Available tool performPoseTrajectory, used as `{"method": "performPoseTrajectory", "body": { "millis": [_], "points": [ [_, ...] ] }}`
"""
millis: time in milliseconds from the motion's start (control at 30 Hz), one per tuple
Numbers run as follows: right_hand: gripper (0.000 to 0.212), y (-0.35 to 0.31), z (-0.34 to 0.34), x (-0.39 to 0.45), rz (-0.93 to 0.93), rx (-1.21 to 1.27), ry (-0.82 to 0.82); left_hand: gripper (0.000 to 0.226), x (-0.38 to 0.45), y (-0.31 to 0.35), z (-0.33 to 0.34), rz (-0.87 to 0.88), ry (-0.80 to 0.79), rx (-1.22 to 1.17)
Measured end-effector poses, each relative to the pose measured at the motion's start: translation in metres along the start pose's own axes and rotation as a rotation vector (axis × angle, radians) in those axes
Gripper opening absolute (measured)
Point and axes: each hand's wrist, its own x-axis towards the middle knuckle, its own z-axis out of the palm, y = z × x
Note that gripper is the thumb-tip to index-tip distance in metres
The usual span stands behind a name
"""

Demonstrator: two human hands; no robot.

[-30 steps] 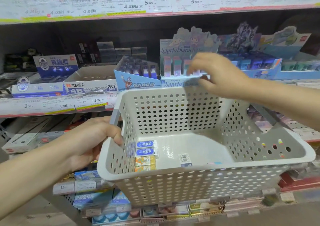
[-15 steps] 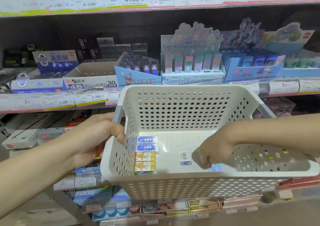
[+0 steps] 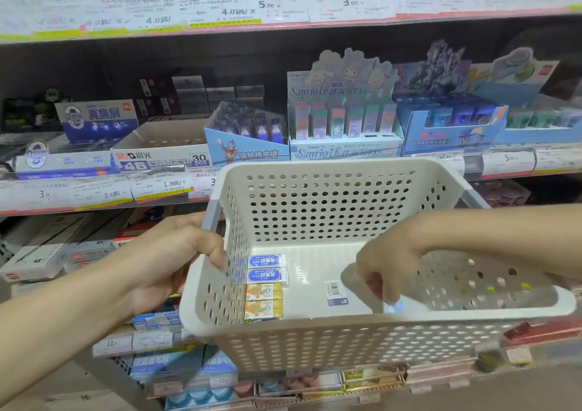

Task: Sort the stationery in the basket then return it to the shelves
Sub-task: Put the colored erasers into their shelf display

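Both hands busy: left hand [image 3: 170, 262] grips basket [image 3: 315, 328] rim; right hand [image 3: 387, 262] pinches eraser [image 3: 395, 307].

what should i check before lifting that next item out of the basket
1. Basket held steady: ok, left hand grips its left rim.
2. Right hand on target: ok, fingertips reach the iridescent item on the floor.
3. Secure pinch on it: cannot tell, contact is blurred.
4. Path upward: ok, nothing above the hand.
5. Blue erasers and orange erasers clear of the hand: ok, stacked along the left wall.
6. Barcoded white item clear: ok, lies just left of the fingers.
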Motion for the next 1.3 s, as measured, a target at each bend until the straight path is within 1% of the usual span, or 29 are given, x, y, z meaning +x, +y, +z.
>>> {"method": "performPoseTrajectory", "body": {
  "millis": [33, 100, 133, 167, 233, 333, 400, 467, 533, 633, 733, 967, 1067, 1200, 1300],
  "points": [
    [0.022, 0.001, -0.008, -0.009, -0.021, 0.050, 0.018, 0.065, 0.000, 0.000, 0.000, -0.001, 0.000, -0.004],
    [0.014, 0.005, -0.028, -0.028, -0.086, 0.250, 0.131, 0.071, 0.001, -0.001, -0.001, -0.004, -0.004, -0.002],
    [0.006, 0.009, -0.038, -0.040, -0.130, 0.321, 0.229, 0.071, 0.002, -0.002, -0.002, -0.007, -0.011, 0.005],
    [0.004, 0.014, -0.049, -0.053, -0.163, 0.367, 0.343, 0.069, 0.003, -0.002, -0.002, -0.008, -0.022, 0.007],
    [0.006, 0.025, -0.067, -0.080, -0.182, 0.367, 0.588, 0.064, 0.002, -0.003, -0.001, -0.006, -0.042, 0.015],
    [0.006, 0.045, -0.082, -0.105, -0.116, 0.306, 0.935, 0.060, 0.000, -0.001, 0.003, -0.005, -0.038, 0.029],
    [0.008, 0.059, -0.087, -0.107, -0.066, 0.303, 1.120, 0.058, -0.001, 0.000, 0.006, -0.007, -0.027, 0.026],
    [0.017, 0.071, -0.092, -0.102, -0.031, 0.286, 1.243, 0.058, -0.001, 0.000, 0.007, -0.003, -0.015, 0.025],
    [0.020, 0.080, -0.097, -0.096, 0.006, 0.235, 1.298, 0.059, 0.000, 0.000, 0.007, 0.005, -0.004, 0.019],
    [0.013, 0.089, -0.101, -0.088, -0.002, 0.182, 1.344, 0.064, 0.002, 0.001, 0.006, 0.010, 0.001, 0.032],
    [0.010, 0.095, -0.107, -0.082, 0.003, 0.107, 1.391, 0.060, 0.002, 0.002, 0.005, 0.011, -0.005, 0.035],
    [0.017, 0.098, -0.115, -0.083, -0.006, 0.016, 1.359, 0.060, -0.001, 0.004, 0.004, -0.005, 0.011, 0.033],
    [0.018, 0.097, -0.115, -0.087, -0.009, 0.020, 1.351, 0.062, -0.001, 0.003, 0.002, -0.011, 0.006, 0.030],
    [0.023, 0.087, -0.107, -0.079, -0.001, -0.001, 1.322, 0.056, -0.001, 0.004, 0.002, -0.004, -0.009, 0.030],
    [0.025, 0.078, -0.098, -0.072, 0.033, 0.037, 1.367, 0.064, 0.000, 0.002, 0.002, 0.013, 0.000, 0.006]
  ]
}}
